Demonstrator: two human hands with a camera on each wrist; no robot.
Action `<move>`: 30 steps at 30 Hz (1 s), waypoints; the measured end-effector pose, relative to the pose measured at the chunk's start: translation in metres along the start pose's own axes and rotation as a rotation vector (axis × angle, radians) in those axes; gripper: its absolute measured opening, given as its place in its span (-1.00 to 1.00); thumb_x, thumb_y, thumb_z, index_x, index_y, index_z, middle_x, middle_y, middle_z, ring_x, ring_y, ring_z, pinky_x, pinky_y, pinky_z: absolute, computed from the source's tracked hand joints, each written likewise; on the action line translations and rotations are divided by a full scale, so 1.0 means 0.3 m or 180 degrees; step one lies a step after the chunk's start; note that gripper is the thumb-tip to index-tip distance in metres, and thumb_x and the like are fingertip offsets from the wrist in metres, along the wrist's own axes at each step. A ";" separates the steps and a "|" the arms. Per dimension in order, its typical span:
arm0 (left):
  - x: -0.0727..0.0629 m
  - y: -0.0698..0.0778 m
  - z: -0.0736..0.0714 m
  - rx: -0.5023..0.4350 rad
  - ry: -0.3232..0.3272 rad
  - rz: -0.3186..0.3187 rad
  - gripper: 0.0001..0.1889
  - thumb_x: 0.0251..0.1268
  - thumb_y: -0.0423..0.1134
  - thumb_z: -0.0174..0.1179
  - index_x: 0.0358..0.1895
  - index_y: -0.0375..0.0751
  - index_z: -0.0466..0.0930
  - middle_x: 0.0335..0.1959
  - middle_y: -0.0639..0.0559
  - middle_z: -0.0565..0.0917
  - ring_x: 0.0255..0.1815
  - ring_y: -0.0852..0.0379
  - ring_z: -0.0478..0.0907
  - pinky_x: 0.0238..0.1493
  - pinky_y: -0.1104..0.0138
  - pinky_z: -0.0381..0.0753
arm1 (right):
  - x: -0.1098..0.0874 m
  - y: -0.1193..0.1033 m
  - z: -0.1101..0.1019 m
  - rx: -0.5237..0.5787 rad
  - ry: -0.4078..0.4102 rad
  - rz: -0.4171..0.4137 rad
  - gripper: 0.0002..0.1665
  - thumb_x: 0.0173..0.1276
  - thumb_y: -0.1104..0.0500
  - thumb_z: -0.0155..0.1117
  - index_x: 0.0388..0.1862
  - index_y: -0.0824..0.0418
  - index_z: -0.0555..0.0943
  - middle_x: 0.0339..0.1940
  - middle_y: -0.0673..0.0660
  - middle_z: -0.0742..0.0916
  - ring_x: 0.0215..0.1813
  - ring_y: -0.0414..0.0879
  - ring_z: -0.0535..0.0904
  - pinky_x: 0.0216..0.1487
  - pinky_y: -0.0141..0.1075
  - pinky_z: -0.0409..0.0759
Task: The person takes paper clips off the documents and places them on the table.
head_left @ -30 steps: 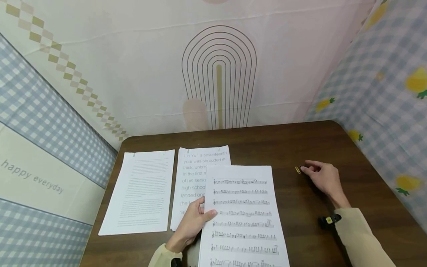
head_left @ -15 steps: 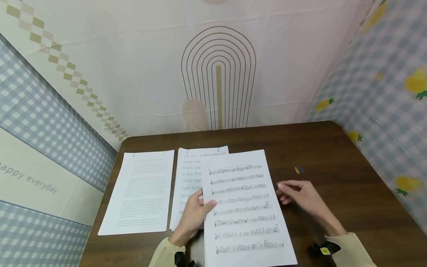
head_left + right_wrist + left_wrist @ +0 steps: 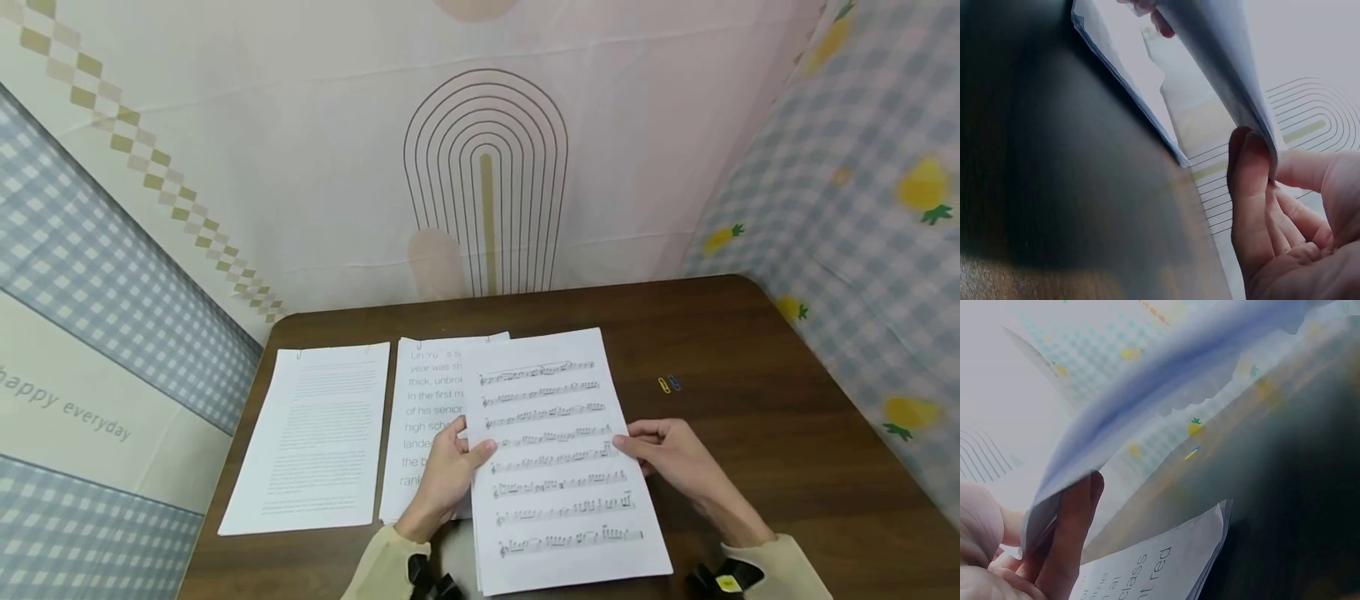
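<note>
A stack of sheet music is held up over the table between both hands. My left hand pinches its left edge, thumb on the front and fingers behind, as the left wrist view shows. On the opposite edge my right hand grips the sheets the same way, its fingers behind the paper. Partly covered by the music lies a large-print text stack with clips along its top. To the right, a yellow paper clip and a blue paper clip lie side by side on the table.
Another stack of printed text, clipped at the top, lies at the left of the dark wooden table. A patterned cloth hangs behind the table, with checked cloth on the right side.
My right hand has left the paper clips, putting a blue one beside the yellow one, and moved left to grip the sheet music's right edge. The sheet music has risen and tilted slightly.
</note>
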State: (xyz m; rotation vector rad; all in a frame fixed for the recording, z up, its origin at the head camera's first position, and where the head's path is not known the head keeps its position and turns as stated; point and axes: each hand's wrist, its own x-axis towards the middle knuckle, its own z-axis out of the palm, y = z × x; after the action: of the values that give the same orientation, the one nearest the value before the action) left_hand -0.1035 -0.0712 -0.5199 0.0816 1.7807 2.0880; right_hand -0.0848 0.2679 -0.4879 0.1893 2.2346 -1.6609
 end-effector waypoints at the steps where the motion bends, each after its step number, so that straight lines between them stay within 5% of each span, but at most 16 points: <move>1: 0.004 -0.002 0.002 -0.0020 -0.0005 0.0000 -0.50 0.62 -0.49 0.11 0.54 -0.30 0.42 0.17 -0.37 0.81 0.00 -0.14 0.90 0.00 0.09 0.89 | 0.002 0.000 0.001 -0.0002 0.0040 -0.0004 -0.55 0.61 0.13 0.38 0.21 0.50 0.70 -0.17 0.13 0.93 -0.26 -0.15 0.84 -0.21 -0.26 0.82; 7: 0.013 -0.005 0.006 0.0156 0.0065 -0.0080 -0.54 0.61 -0.39 0.20 0.48 -0.28 0.49 0.04 -0.32 0.87 -0.12 -0.06 0.92 -0.11 0.20 0.91 | 0.026 0.012 -0.010 -0.0034 0.0170 -0.0053 -0.58 0.59 0.14 0.40 0.16 0.49 0.73 -0.21 0.08 0.93 -0.26 -0.17 0.83 -0.17 -0.30 0.78; 11: -0.008 0.007 -0.012 0.0471 0.0296 -0.0138 -0.66 0.58 -0.31 0.28 0.27 -0.38 0.59 -0.16 -0.27 0.90 -0.42 0.11 0.85 -0.31 0.29 0.86 | 0.051 0.032 -0.035 -0.0002 0.0158 -0.0023 -0.56 0.60 0.12 0.39 0.19 0.48 0.72 -0.22 0.04 0.93 -0.26 -0.16 0.83 -0.16 -0.29 0.76; 15: -0.038 0.031 -0.049 0.0738 0.0572 -0.0021 -0.74 0.50 -0.37 0.32 0.11 -0.47 0.62 -0.21 -0.33 0.88 -0.45 0.11 0.81 -0.36 0.25 0.87 | 0.077 0.058 -0.072 -0.0046 0.0240 0.0027 -0.51 0.63 0.08 0.37 0.25 0.47 0.70 -0.20 0.02 0.93 -0.25 -0.17 0.82 -0.18 -0.28 0.76; 18: -0.059 0.055 -0.085 0.1228 0.0914 0.0215 -0.80 0.44 -0.42 0.33 0.03 -0.45 0.67 -0.24 -0.30 0.86 -0.40 0.08 0.81 -0.40 0.30 0.85 | 0.098 0.077 -0.105 -0.0144 0.0340 0.0068 -0.49 0.64 0.06 0.36 0.27 0.47 0.69 -0.19 0.00 0.92 -0.24 -0.19 0.80 -0.17 -0.29 0.74; 21: -0.075 0.076 -0.126 0.2023 0.1464 0.0451 -0.87 0.35 -0.42 0.37 -0.09 -0.33 0.74 -0.32 -0.14 0.86 -0.37 0.13 0.75 -0.34 0.39 0.75 | 0.116 0.092 -0.138 -0.0211 0.0442 0.0120 -0.47 0.64 0.05 0.36 0.29 0.48 0.68 -0.19 -0.03 0.91 -0.23 -0.23 0.79 -0.16 -0.31 0.73; 24: -0.084 0.093 -0.167 0.2730 0.1891 0.0480 -0.83 0.28 -0.38 0.42 -0.08 -0.26 0.77 -0.30 -0.07 0.85 -0.28 0.09 0.69 -0.25 0.34 0.57 | 0.131 0.103 -0.170 -0.0292 0.0501 0.0154 -0.45 0.64 0.04 0.36 0.29 0.50 0.67 -0.19 -0.04 0.91 -0.21 -0.26 0.76 -0.15 -0.33 0.71; 30: -0.078 0.093 -0.233 0.3357 0.1966 0.0237 -0.38 0.26 -0.28 0.50 0.34 -0.47 0.56 -0.06 -0.29 0.72 -0.05 -0.16 0.55 -0.31 0.17 0.53 | 0.160 0.111 -0.209 -0.0497 0.0531 0.0244 -0.41 0.63 -0.04 0.36 0.29 0.47 0.68 -0.20 -0.04 0.91 -0.18 -0.27 0.72 -0.13 -0.35 0.67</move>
State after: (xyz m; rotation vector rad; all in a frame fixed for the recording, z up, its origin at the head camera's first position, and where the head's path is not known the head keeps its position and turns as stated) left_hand -0.1098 -0.1476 -0.5015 -0.2381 3.0974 1.0180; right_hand -0.1314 0.3327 -0.5189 0.3812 2.4344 -1.4717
